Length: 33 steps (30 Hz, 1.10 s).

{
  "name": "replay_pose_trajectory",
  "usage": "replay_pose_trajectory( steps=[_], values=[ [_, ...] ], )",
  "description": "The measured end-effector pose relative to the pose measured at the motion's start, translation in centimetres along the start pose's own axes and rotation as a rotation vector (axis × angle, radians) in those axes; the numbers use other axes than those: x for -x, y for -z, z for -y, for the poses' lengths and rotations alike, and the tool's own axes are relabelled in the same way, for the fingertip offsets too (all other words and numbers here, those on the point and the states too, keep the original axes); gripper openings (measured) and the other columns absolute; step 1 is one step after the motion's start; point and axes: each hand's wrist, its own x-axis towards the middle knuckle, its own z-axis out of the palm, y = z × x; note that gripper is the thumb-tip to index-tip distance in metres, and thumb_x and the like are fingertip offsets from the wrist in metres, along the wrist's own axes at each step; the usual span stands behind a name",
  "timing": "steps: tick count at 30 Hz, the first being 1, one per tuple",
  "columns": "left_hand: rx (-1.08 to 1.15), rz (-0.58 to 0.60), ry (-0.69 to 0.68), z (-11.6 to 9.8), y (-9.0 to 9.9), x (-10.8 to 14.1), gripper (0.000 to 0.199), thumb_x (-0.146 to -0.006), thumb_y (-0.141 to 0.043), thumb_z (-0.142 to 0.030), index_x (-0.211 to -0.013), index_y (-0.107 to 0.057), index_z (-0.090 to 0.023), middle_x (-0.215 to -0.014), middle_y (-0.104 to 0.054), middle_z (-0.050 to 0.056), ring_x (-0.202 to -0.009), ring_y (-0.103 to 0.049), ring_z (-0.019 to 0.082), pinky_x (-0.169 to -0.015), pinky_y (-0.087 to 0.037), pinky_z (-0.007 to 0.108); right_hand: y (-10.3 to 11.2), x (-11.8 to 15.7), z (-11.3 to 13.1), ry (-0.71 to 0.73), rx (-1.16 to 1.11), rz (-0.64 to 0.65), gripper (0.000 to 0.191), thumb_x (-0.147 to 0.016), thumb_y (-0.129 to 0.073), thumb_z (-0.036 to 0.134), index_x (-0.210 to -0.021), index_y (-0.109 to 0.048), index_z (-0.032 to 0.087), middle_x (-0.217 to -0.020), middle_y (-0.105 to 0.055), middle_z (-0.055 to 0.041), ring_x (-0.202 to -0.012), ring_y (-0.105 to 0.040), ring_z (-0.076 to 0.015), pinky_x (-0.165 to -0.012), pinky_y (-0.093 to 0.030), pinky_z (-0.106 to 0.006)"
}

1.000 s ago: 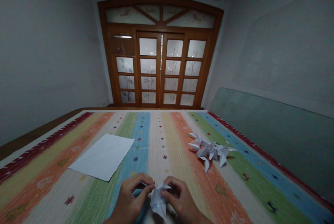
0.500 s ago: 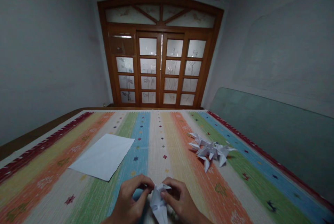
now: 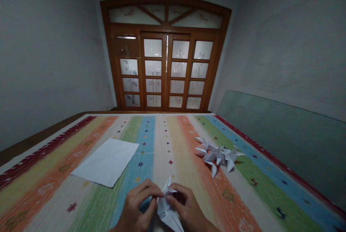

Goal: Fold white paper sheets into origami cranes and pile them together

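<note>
A folded white paper figure (image 3: 168, 210) is held between my two hands just above the near part of the tablecloth. My left hand (image 3: 139, 203) pinches its left side between thumb and forefinger. On the right side, the thumb and fingers of my right hand (image 3: 186, 203) are closed on it. One thin point of the paper sticks up between the hands, and a wider part points down toward me. The fingers hide some of its folds.
White paper sheets (image 3: 108, 163) lie flat to the left. Several folded paper cranes (image 3: 218, 156) sit in a cluster on the right. Under them spreads a striped tablecloth (image 3: 162, 145). A pale green board or chair back (image 3: 270, 124) stands beyond the right edge, wooden doors (image 3: 166, 70) behind.
A thin paper point now stands up between my hands where it was bent over before. The lower part of the figure has swung slightly right. My left fingers have shifted along its edge.
</note>
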Motion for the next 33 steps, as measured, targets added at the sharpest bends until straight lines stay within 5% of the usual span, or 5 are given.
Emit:
replay_pose_trajectory(
  steps=[8, 16, 21, 25, 33],
  values=[
    [-0.026, -0.073, 0.050, 0.3, -0.5, 0.1, 0.020, -0.092, -0.066, -0.012, -0.102, -0.078, -0.024, -0.082, -0.073, 0.003, -0.073, -0.072, 0.018, -0.067, -0.058, 0.023, -0.1, -0.1, 0.5, -0.031, -0.031, 0.072, 0.046, -0.081, -0.075, 0.062, -0.093, -0.075, 0.017, -0.080, -0.067, -0.0041, -0.076, -0.061, -0.0205, -0.073, -0.050, -0.032],
    [-0.053, -0.161, 0.129, 0.8, -0.6, 0.3, 0.019, -0.092, -0.066, -0.015, -0.102, -0.079, -0.026, -0.088, -0.069, 0.003, -0.081, -0.071, 0.018, -0.071, -0.060, 0.025, 0.6, 0.2, 0.1, -0.020, -0.113, 0.173, 0.059, -0.082, -0.069, 0.071, -0.111, -0.074, 0.020, -0.098, -0.070, -0.0092, -0.092, -0.066, -0.0289, -0.081, -0.055, -0.041],
    [0.010, -0.178, 0.181, 0.6, -0.4, 0.0, 0.016, -0.093, -0.065, -0.019, -0.094, -0.079, -0.026, -0.091, -0.071, 0.004, -0.081, -0.072, 0.019, -0.069, -0.061, 0.024, 0.5, 0.6, 0.2, -0.003, -0.256, 0.347, 0.077, -0.073, -0.084, 0.060, -0.135, -0.058, 0.022, -0.113, -0.067, -0.0120, -0.104, -0.068, -0.0307, -0.094, -0.053, -0.046],
    [0.071, -0.182, 0.234, 0.6, -0.6, 0.2, 0.014, -0.092, -0.066, -0.018, -0.092, -0.078, -0.025, -0.085, -0.072, 0.003, -0.077, -0.072, 0.019, -0.068, -0.061, 0.025, -0.2, 0.5, -0.3, -0.014, -0.263, 0.335, 0.097, -0.062, -0.095, 0.045, -0.143, -0.043, 0.028, -0.118, -0.065, -0.0102, -0.104, -0.069, -0.0283, -0.093, -0.054, -0.045],
    [0.193, -0.200, 0.300, 0.6, -1.1, 0.3, 0.009, -0.090, -0.071, -0.026, -0.086, -0.079, -0.022, -0.087, -0.071, 0.006, -0.082, -0.073, 0.021, -0.070, -0.063, 0.027, -1.1, 0.4, 1.1, 0.000, -0.062, 0.179, 0.050, -0.075, -0.079, 0.024, -0.120, -0.058, 0.023, -0.100, -0.068, -0.0042, -0.091, -0.067, -0.0221, -0.080, -0.055, -0.034]
  ],
)
